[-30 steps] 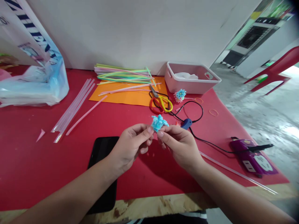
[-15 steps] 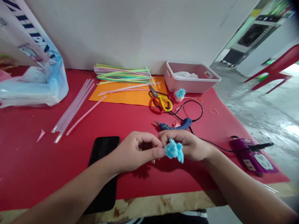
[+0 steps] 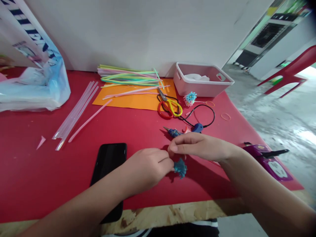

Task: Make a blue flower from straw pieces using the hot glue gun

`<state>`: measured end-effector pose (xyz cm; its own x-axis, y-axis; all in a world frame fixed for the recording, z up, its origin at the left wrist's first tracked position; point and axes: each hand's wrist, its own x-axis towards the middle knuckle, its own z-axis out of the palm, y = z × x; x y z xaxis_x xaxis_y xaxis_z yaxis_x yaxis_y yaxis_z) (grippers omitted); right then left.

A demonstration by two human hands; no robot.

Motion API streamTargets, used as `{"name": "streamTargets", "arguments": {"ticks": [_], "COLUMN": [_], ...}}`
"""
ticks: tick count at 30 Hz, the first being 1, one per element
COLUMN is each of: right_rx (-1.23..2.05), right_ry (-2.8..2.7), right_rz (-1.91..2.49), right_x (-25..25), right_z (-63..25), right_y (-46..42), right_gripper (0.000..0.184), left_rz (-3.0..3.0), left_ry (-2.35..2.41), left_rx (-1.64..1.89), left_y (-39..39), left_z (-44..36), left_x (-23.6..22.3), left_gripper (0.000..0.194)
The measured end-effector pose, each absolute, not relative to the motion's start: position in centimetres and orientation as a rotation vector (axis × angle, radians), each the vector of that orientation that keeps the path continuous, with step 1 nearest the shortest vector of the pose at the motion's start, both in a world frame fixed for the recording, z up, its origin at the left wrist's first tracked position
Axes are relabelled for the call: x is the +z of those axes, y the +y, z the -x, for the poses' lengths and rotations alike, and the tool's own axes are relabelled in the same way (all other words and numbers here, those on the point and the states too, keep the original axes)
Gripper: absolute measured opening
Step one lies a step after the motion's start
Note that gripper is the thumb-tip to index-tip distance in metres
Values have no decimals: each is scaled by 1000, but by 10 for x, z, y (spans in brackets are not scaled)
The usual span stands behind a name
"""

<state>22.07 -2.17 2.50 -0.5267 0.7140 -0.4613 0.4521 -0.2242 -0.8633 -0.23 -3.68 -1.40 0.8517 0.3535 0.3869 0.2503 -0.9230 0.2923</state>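
A small light-blue fuzzy flower [image 3: 180, 168], seemingly bent from pipe cleaner, points to the right, low over the red table cover. My left hand [image 3: 150, 166] is closed, pinching it at its left end. Just above, my right hand [image 3: 195, 144] has thumb and fingers pressed together, their tips meeting the left fingers. What the right fingertips pinch, if anything, is hidden. Beyond the right hand lies a blue glue gun [image 3: 176, 132], its handle partly covered by that hand. Under my left forearm is a black phone [image 3: 111, 158].
Scissors [image 3: 170, 107] and pipe cleaners [image 3: 130, 77] rest on orange paper [image 3: 118, 102]. A pink basket [image 3: 202, 85] stands behind a finished blue-and-pink flower [image 3: 190, 98]. Clear-wrapped strips [image 3: 76, 112] and a plastic bag [image 3: 37, 92] are left. A purple power strip [image 3: 271, 164] takes the cord at right.
The blue flower has turned and dropped slightly, its petals now facing down-right. My left hand has rolled palm-down, and my right hand has shifted from behind the flower to above it.
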Motion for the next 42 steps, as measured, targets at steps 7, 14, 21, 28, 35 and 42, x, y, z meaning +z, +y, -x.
{"name": "streamTargets", "arguments": {"ticks": [7,14,21,28,35,42], "right_rx": [1400,1142,846,305,-59,-136], "right_ry": [-2342,-2343,-2403,-2570,-2638,-2650], "right_rz": [1432,1477,1375,1246,1094,1121], "right_x": [46,46,44,42,37,35], "right_z": [-218,-209,-209,-206,-206,-207], "right_y": [-34,-43,-56,-64,-66,-62], "right_gripper": [23,27,25,21,21,21], "left_rz": [-3009,-2977,-2868,-2774,-2460,-1645], "left_ry": [560,594,657,774,900,1023], "left_rx": [748,736,784,798,883,682], "left_y": [-37,-37,-37,-36,-36,-33], "left_z": [5,5,4,2,-2,-9], "left_x": [-11,-12,-12,-11,-12,-4], "left_gripper": [22,23,15,19,16,14]}}
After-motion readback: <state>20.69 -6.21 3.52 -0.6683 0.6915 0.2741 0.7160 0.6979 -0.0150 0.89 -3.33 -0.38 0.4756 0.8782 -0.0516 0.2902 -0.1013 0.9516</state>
